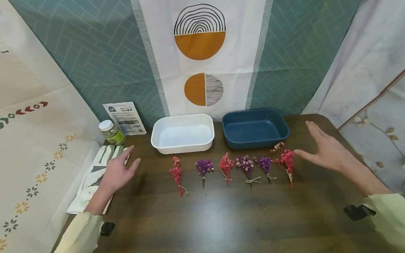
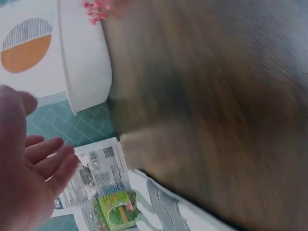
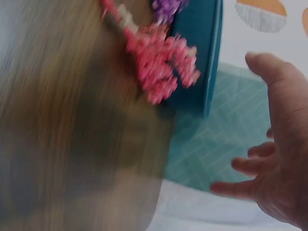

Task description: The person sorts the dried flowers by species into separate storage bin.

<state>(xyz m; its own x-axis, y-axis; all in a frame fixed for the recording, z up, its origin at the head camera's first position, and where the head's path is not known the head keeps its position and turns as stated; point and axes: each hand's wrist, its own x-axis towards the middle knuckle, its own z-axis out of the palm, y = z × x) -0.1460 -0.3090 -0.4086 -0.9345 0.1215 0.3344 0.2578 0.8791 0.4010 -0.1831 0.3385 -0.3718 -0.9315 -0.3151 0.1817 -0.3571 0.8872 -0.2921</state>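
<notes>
Dried-flower bunches (image 1: 226, 163), six of them in red and purple, lie in a loose row across the middle of the desk (image 1: 215, 218), stems towards me. From my remote seat I see both of my hands held out either side of that row, each grip empty and touching none of the flowers.

My left hand (image 1: 116, 173) reaches in from the near left, fingers pointing far and a little right, thumb spread away on the right side. It appears over or beside a folded patterned cloth (image 1: 90, 182), near a lidded jar (image 1: 115, 136) and a printed packet (image 1: 126, 119); I can't judge its exact height.

My right hand (image 1: 329, 150) slants in from the near right, fingers extended towards the far left and thumb stretched left. That thumb points at the rightmost red bunch (image 1: 287, 160), though the right wrist view shows the two apart.

Beyond the row stand a white dish (image 1: 183, 148) on the left and a blue dish (image 1: 257, 144) on the right.
</notes>
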